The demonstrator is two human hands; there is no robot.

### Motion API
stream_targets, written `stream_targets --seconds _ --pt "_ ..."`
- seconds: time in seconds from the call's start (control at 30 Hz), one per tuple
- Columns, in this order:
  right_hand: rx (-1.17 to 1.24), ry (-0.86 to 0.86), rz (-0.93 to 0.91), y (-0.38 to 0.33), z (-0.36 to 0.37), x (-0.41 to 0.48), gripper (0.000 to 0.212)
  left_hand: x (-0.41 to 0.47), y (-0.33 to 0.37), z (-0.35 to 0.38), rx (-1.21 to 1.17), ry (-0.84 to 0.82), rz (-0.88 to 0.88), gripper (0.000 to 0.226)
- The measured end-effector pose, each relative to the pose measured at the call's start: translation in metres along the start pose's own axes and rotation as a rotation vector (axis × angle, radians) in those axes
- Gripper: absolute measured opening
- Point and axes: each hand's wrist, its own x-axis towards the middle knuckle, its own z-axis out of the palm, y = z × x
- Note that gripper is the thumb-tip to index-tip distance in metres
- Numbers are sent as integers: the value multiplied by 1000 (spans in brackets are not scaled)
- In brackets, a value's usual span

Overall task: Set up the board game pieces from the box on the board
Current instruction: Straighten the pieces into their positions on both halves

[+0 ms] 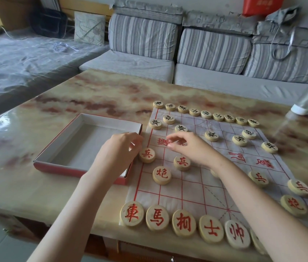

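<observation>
**Both hands over the left side of a nearly filled board**

The cloth board (196, 186) lies on the right half of the marbled desk (73, 95), reaching to the desk's near edge. The open red box (92, 118) sits just beside the board's left edge, toward the middle of the desk, with its pale inside showing.

A row of red-lettered pieces (157, 217) lines the near edge of the desk, and a row of black-lettered pieces (206, 114) lines the board's far edge. More black pieces stand one and two lines in from that row. On the near half stand a red cannon (161, 175) and a red soldier (182, 162) just behind it.

The left hand (120, 148) hangs over the box's right wall. Its fingers (135, 143) are curled just beside the leftmost soldier (147, 155) on the board's left edge. Whether they touch or pinch it cannot be told.

The right hand (191, 148) hovers above the board's middle band, beyond the second soldier. Its fingers (174, 138) are loosely curled with the thumb close under them, and nothing shows between them.

A clear bottle (300, 108) with a white cap lies blurred at the desk's right edge. A striped sofa (211, 48) stands beyond the far edge.
</observation>
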Motion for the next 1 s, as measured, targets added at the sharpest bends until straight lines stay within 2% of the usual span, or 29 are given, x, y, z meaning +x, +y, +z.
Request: stream_targets --seconds 0.23,0.43,0.57,0.7,0.83,1.0 --pt "22 -59 75 27 -17 -16 25 20 18 12 -57 -106 14 21" --pt "-27 42 96 32 -38 8 30 72 19 16 37 -172 35 26" --pt "-132 132 172 41 -45 35 37 106 12 28 131 -219 47 33" --pt "-187 157 258 49 -40 65 54 134 2 44 189 -238 60 42" --pt "-256 208 275 55 -28 85 61 151 -6 57 209 -273 95 49" --pt "-350 222 282 59 -22 95 62 157 -13 66 227 -308 153 41"
